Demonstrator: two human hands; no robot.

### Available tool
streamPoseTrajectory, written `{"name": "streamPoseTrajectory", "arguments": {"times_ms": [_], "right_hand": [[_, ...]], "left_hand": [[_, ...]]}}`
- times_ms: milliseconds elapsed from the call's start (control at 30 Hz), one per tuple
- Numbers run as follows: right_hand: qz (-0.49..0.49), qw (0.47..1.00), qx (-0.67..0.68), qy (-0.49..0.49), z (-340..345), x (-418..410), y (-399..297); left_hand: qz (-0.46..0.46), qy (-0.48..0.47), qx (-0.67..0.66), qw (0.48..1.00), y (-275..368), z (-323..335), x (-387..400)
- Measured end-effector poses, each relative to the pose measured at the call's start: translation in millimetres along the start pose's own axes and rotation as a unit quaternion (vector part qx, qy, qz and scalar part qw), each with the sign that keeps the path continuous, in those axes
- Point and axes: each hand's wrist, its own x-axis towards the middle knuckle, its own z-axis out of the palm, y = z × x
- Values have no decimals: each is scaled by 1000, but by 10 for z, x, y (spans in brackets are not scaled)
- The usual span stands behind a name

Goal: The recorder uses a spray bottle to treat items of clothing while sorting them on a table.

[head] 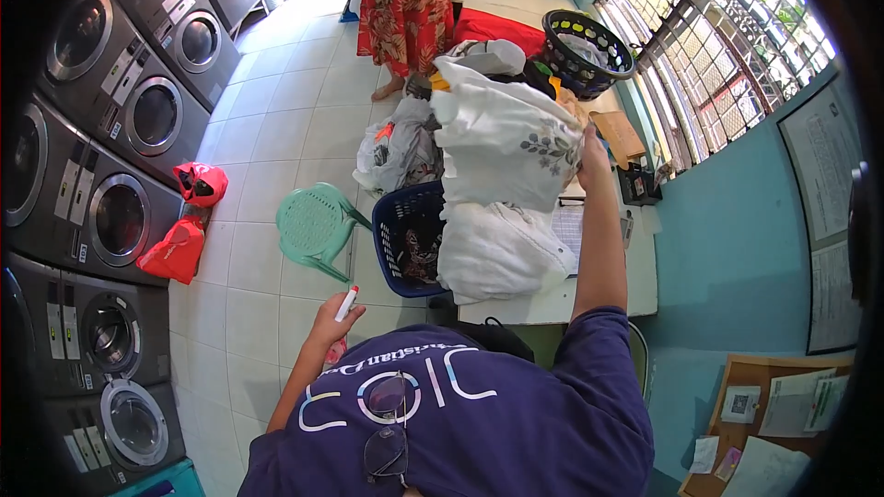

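At the left, my left hand (334, 321) holds a white marker (347, 303) with a red end. My right hand (594, 160) grips the edge of a white cloth (497, 145) with a grey floral design, spread above the white table (621, 297). Just below that cloth lies a bunched white fabric (501, 252), at the table's near left part. A blue plastic laundry basket (383, 241) with dark patterned fabric in it stands against the table's left side. Part of a paper sheet (566, 231) shows between the white fabric and my right forearm.
A person (407, 14) in a red patterned dress stands beyond the table. Plastic bags (400, 148) and a black basket (587, 79) are near the clothes. A green stool (318, 224) stands left; front-loading machines (119, 219) line the left wall, with red bags (176, 248) beside them.
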Motion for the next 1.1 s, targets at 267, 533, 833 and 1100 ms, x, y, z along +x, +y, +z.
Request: {"name": "streamPoseTrajectory", "arguments": {"times_ms": [267,533,833,1100], "right_hand": [[-369,901,-183,138,473,-1683,-688],[-721,623,-147,267,799,-3115,-1498],[-819,510,258,-59,826,-3184,-1623],[-812,568,92,99,473,-3227,-1619]], "left_hand": [[20,-75,-4,997,54,202,324],[228,-50,-20,972,1007,436,1503],[249,-7,40,968,1706,908,2908],[156,6,160,975,2061,1052,3174]]}}
